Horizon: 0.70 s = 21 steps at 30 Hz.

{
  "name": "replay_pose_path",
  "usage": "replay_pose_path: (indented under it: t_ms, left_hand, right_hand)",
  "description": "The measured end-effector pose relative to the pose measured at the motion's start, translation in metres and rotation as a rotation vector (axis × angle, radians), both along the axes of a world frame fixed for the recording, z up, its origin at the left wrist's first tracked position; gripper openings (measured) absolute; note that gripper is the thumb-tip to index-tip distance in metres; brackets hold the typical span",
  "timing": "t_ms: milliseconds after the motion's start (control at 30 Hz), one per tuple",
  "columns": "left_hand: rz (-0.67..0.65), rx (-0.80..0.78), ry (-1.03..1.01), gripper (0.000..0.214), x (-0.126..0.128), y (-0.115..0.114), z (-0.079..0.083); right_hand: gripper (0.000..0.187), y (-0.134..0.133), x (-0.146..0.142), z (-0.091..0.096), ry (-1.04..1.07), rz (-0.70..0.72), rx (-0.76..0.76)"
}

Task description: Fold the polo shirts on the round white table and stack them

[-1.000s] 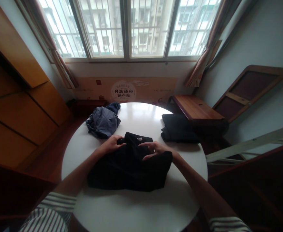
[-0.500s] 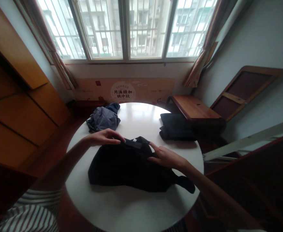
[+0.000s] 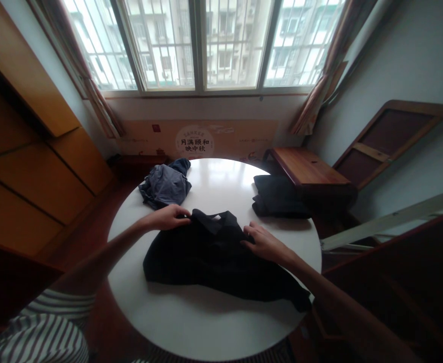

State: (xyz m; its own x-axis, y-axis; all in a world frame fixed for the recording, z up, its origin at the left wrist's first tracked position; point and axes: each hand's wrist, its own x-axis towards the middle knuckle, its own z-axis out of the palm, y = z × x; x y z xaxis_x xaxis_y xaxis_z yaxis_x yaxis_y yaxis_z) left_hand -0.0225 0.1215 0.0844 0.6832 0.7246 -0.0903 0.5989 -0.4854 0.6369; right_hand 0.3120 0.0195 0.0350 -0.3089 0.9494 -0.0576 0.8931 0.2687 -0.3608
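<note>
Two hands on one black garment, spread out on the round white table. The left hand looks to be pinching the collar edge with curled fingers. The right hand lies flat on the cloth, fingers close together, just right of that collar.

I'd call this the laying-out-and-smoothing stage. Any next move needs the collar kept pinned while the bunched end below the right hand gets pulled straight.

The collar points away from the person, and the long axis runs left to right, sagging toward the near-right rim. A crumpled grey-blue garment sits just beyond the left hand, and a folded dark pile sits beyond the right.
</note>
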Motion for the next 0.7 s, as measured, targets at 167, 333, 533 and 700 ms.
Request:
replay_pose_path:
  t_ms: [167,333,533,700]
  left_hand:
    - [0.175,0.311,-0.261,0.041,0.011,0.028,0.038]
    - [0.428,0.789,-0.278,0.034,0.039,0.087,0.071]
    - [0.193,0.791,0.005,0.038,0.048,0.074,0.026]
    - [0.326,0.682,0.243,0.07,0.009,0.057,-0.053]
  right_hand:
    - [0.015,0.033,0.014,0.03,0.245,-0.064,0.109]
    - [0.027,0.101,0.019,0.086,0.042,-0.289,0.526]
    - [0.043,0.098,0.002,0.064,-0.11,-0.09,0.545]
    - [0.049,0.061,0.008,-0.001,-0.097,0.029,0.347]
